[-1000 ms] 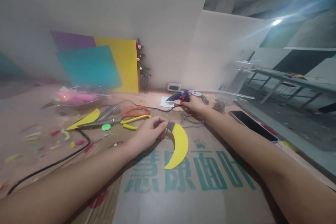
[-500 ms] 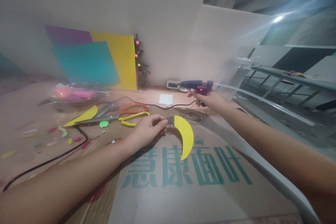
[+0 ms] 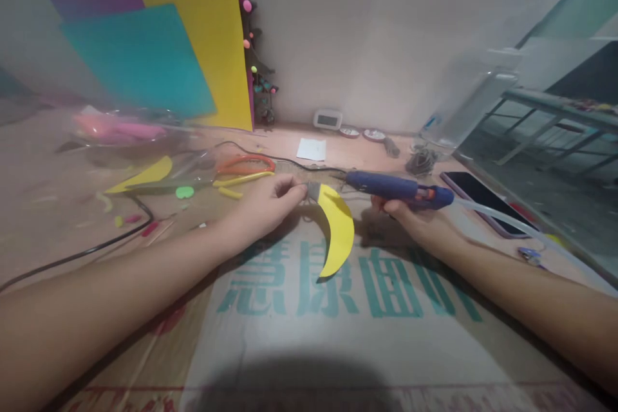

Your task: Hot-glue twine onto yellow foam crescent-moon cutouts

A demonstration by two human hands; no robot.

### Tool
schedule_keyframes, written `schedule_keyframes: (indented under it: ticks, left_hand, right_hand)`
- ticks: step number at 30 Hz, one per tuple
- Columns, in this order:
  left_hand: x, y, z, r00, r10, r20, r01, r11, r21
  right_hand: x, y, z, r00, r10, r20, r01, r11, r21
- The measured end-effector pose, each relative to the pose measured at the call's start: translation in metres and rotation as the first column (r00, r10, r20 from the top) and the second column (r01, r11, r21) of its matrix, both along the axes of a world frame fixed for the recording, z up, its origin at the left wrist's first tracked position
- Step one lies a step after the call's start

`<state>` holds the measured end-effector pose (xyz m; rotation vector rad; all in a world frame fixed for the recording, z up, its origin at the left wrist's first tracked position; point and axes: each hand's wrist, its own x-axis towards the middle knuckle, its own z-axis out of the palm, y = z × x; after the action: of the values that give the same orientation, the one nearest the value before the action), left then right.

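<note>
My left hand (image 3: 275,203) pinches the grey upper end of a yellow crescent-shaped cutout (image 3: 338,228), whose curved body hangs over the printed sheet. In my right hand (image 3: 410,219) is a blue glue gun (image 3: 386,185), held level with its nozzle pointing left, close above the cutout's grey end. A clear glue stick (image 3: 497,211) sticks out of the gun's rear. Just left of my left hand lie scissors with orange and yellow handles (image 3: 246,164). Another yellow cut piece (image 3: 145,176) rests by their blades.
Purple, teal and yellow sheets (image 3: 193,32) lean on the back wall beside a dark sprig with coloured balls (image 3: 254,69). A small white digital clock (image 3: 327,120), white paper (image 3: 311,149) and a phone (image 3: 487,203) lie around. A black cord (image 3: 101,247) crosses the left side among coloured scraps.
My right hand has brought the glue gun down and nearer, beside the cutout. The view has tilted downward. My left hand keeps its pinch on the cutout.
</note>
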<state>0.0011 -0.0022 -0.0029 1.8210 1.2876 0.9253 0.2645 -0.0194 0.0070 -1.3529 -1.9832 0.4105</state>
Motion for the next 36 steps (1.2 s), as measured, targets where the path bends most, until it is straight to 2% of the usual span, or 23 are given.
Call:
schedule_keyframes:
  ticks: [4,6,11,17,23,28,32,36]
  left_hand:
    - [-0.0007,0.0019,-0.0033,0.999,-0.023,-0.033,0.025,0.997,0.067]
    - [-0.0013,0.0027,-0.0043,0.999,-0.027,-0.038,0.030,0.995,0.097]
    - [-0.0021,0.0037,-0.0054,0.999,-0.013,-0.038,0.017,0.994,0.109]
    - [-0.0012,0.0027,-0.0045,0.999,-0.020,-0.036,0.024,0.993,0.114]
    - [-0.0009,0.0013,-0.0024,0.999,-0.038,-0.026,0.040,0.995,0.093]
    - [-0.0009,0.0008,-0.0031,1.000,-0.027,0.004,0.027,0.997,0.066]
    - [-0.0010,0.0000,-0.0031,1.000,-0.023,-0.011,0.024,0.997,0.074]
    - [-0.0009,0.0001,-0.0031,1.000,-0.027,0.009,0.026,0.998,0.060]
  right_hand:
    - [-0.0062,-0.0043,0.0004,0.984,0.151,-0.097,-0.167,0.967,-0.192]
    - [-0.0070,-0.0034,0.0000,0.984,0.152,-0.094,-0.170,0.958,-0.229]
    - [-0.0035,0.0014,-0.0032,0.998,0.055,0.025,-0.049,0.984,-0.171]
    - [-0.0032,0.0011,-0.0048,0.993,0.084,0.078,-0.073,0.988,-0.138]
    - [-0.0033,0.0036,-0.0077,0.996,0.042,0.077,-0.030,0.989,-0.146]
    - [-0.0058,0.0036,-0.0044,0.984,0.077,0.162,-0.051,0.986,-0.157]
    - [-0.0093,0.0019,-0.0046,0.993,0.019,0.115,-0.007,0.994,-0.106]
    - [-0.0106,0.0009,-0.0053,0.992,0.030,0.120,-0.019,0.995,-0.096]
